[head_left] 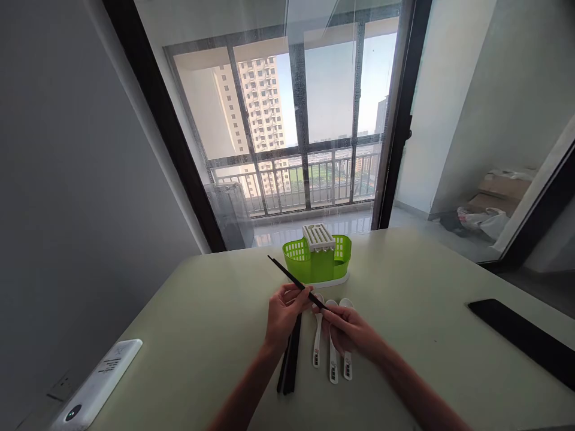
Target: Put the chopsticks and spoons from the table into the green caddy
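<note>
Both my hands grip a pair of black chopsticks (291, 278) held slantwise above the table, with the thin tips pointing up and left. My left hand (284, 308) pinches them near the middle, and my right hand (348, 326) closes on their thick end. Under my left hand lie several more black chopsticks (291, 359), partly hidden by it. Three white spoons with printed handles (333, 365) lie side by side beneath and beside my right hand. Just beyond my hands stands a green utensil holder (321, 266) with basket sides and a white slotted top (318, 235).
The pale table (215, 311) carries a white box-like device (99, 383) at the left edge and a long black flat object (525, 338) at the right. Behind the table is a glass door (296, 120) to a balcony. Cardboard boxes and bags (494, 203) sit at the right.
</note>
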`<state>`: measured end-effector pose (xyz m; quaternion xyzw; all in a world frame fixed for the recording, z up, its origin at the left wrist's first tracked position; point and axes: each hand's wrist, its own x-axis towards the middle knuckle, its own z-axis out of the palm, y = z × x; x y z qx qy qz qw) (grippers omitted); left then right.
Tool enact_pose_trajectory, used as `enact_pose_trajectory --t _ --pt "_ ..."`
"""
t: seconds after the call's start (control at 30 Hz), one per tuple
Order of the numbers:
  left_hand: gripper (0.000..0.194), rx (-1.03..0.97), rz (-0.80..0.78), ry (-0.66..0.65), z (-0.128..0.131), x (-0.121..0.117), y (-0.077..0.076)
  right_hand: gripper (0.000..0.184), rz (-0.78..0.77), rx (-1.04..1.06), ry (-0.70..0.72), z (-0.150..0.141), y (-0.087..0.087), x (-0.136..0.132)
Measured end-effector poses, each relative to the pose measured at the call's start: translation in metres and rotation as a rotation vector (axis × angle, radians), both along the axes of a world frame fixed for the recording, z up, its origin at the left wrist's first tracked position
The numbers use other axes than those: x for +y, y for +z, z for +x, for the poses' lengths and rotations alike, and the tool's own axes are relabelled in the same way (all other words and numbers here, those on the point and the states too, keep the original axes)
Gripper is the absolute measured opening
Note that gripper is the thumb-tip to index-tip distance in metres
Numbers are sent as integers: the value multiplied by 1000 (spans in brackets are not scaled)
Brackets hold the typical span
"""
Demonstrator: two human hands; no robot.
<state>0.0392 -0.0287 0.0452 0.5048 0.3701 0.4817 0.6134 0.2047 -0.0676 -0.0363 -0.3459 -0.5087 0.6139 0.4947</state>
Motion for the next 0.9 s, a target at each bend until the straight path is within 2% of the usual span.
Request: enact_pose_trajectory --t 0.27,0.5,0.67,0.77,0.83,0.9 --pt "43 24 23 -43 3 -3 2 44 25 10 -4 1 1 -1" --pt "41 85 36 -113 -6 2 5 45 53 -12 13 -1 6 -3" --pt "41 94 71 -27 -8 8 6 49 74 29 18 -3 4 -1" --pt "40 91 119 65 -15 22 25 58 87 86 -11 0 4 0" --pt "41 78 173 181 -26 37 49 61 69 208 -46 4 5 1" --pt "42 38 275 353 -38 55 76 57 37 368 -82 8 7 2"
